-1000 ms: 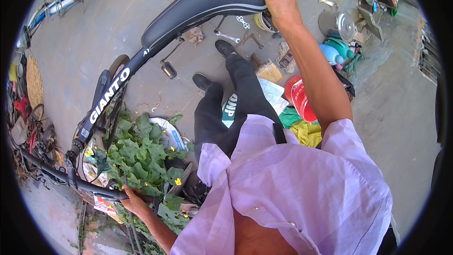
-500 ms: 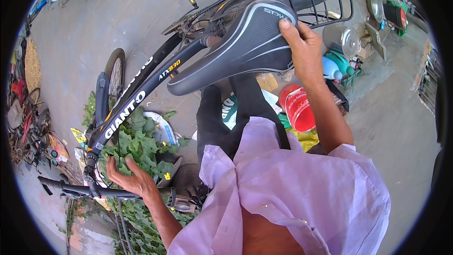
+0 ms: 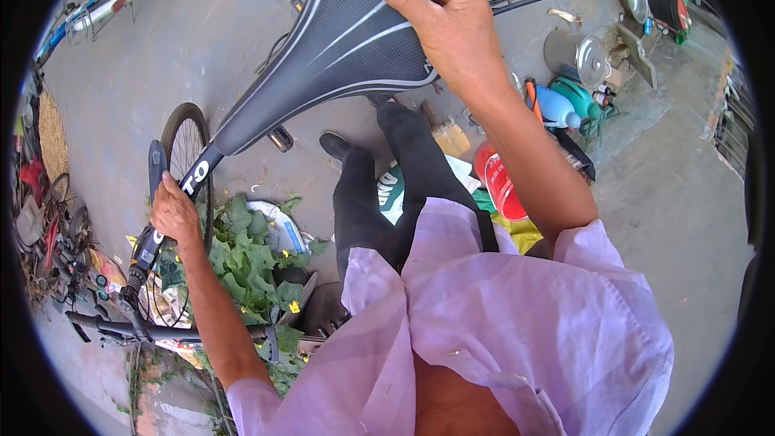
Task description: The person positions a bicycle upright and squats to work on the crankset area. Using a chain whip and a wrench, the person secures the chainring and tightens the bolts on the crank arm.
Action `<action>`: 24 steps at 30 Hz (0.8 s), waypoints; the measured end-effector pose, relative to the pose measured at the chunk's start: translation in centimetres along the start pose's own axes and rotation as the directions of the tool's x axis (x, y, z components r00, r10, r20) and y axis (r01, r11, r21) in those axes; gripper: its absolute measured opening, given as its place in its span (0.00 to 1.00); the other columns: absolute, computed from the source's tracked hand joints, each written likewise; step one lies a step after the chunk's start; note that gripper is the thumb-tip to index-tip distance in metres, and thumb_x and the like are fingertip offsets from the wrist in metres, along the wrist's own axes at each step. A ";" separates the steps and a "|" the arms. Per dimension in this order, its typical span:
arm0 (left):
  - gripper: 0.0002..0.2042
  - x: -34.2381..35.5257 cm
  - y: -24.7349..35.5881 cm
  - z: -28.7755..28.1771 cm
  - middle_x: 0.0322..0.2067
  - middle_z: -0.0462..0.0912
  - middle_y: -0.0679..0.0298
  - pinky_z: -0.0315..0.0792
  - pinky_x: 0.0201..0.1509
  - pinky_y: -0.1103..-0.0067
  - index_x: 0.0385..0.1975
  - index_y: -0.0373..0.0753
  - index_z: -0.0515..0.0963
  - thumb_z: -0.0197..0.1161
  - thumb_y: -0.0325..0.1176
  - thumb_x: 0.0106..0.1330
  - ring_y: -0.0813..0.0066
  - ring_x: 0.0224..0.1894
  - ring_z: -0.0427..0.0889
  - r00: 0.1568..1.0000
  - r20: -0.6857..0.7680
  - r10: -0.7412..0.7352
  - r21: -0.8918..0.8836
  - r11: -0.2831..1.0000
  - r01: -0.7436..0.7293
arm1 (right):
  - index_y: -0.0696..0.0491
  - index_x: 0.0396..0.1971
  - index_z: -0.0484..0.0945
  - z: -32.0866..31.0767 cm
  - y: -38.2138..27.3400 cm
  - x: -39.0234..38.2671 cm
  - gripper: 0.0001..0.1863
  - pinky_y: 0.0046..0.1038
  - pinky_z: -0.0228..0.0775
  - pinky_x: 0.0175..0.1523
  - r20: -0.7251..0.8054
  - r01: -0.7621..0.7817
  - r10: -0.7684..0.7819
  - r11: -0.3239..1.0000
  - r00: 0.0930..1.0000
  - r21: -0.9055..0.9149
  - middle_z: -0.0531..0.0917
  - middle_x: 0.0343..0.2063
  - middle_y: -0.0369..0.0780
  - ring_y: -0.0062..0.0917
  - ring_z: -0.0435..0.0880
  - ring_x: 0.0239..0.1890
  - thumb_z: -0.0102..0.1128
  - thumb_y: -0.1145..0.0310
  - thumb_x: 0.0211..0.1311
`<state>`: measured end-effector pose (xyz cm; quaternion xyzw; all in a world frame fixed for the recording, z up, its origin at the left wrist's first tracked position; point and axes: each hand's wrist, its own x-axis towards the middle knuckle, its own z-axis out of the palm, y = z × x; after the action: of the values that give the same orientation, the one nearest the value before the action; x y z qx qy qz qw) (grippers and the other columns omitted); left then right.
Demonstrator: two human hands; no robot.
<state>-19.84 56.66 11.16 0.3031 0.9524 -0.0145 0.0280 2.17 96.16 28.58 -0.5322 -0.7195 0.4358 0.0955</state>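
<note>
Currently, a dark bicycle (image 3: 202, 169) is standing slantwise between the person's two hands. The right hand (image 3: 444, 28) is pinching the wide back end of the black saddle (image 3: 339, 48), its thumb lying on top and its fingers wrapping over the far edge. The left hand (image 3: 176, 214) is curling around the frame tube (image 3: 147, 249), near the front wheel (image 3: 182, 125). Below the left hand, the handlebar (image 3: 113, 325) is stretching sideways, and leafy plants (image 3: 246, 258) are spreading to that hand's right.

Most containers are sitting to the right hand's right. Closest is a red bucket (image 3: 496, 182), partly hiding behind the right forearm; what it is holding cannot be told. Beyond that forearm, a blue jug (image 3: 553, 105) and a green jug (image 3: 577, 97) are resting side by side, their contents not showing. Farther out, a silver pot (image 3: 565, 52) is wearing its lid (image 3: 595, 60), which is concealing the inside.
</note>
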 end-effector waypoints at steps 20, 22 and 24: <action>0.29 3.7 -6.0 3.2 0.27 0.86 0.55 0.78 0.39 0.63 0.27 0.41 0.85 0.39 0.53 0.75 0.53 0.30 0.86 0.999 0.043 0.024 0.162 0.986 -0.031 | 0.67 0.34 0.84 4.4 -4.0 0.9 0.36 0.35 0.75 0.46 -0.071 0.100 -0.111 0.985 0.991 -0.144 0.85 0.31 0.55 0.40 0.86 0.37 0.60 0.40 0.56; 0.28 3.7 -6.2 3.2 0.28 0.86 0.56 0.79 0.39 0.63 0.25 0.41 0.84 0.39 0.52 0.75 0.53 0.31 0.86 0.998 0.024 0.052 0.164 0.985 -0.055 | 0.66 0.34 0.84 5.1 -3.3 1.6 0.37 0.36 0.74 0.49 -0.098 0.122 -0.144 0.973 0.985 -0.196 0.85 0.34 0.57 0.43 0.86 0.40 0.60 0.39 0.54; 0.28 3.7 -6.5 3.2 0.28 0.86 0.56 0.79 0.39 0.63 0.25 0.41 0.84 0.40 0.51 0.75 0.53 0.32 0.86 0.999 0.038 0.019 0.174 0.984 -0.026 | 0.66 0.34 0.84 5.7 -2.8 2.3 0.37 0.36 0.74 0.49 -0.133 0.144 -0.180 0.959 0.975 -0.244 0.85 0.34 0.58 0.42 0.86 0.41 0.60 0.38 0.54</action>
<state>-26.51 53.34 7.76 0.3148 0.9434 -0.1030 0.0189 -4.14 94.94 26.41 -0.5107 -0.7975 0.2968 0.1231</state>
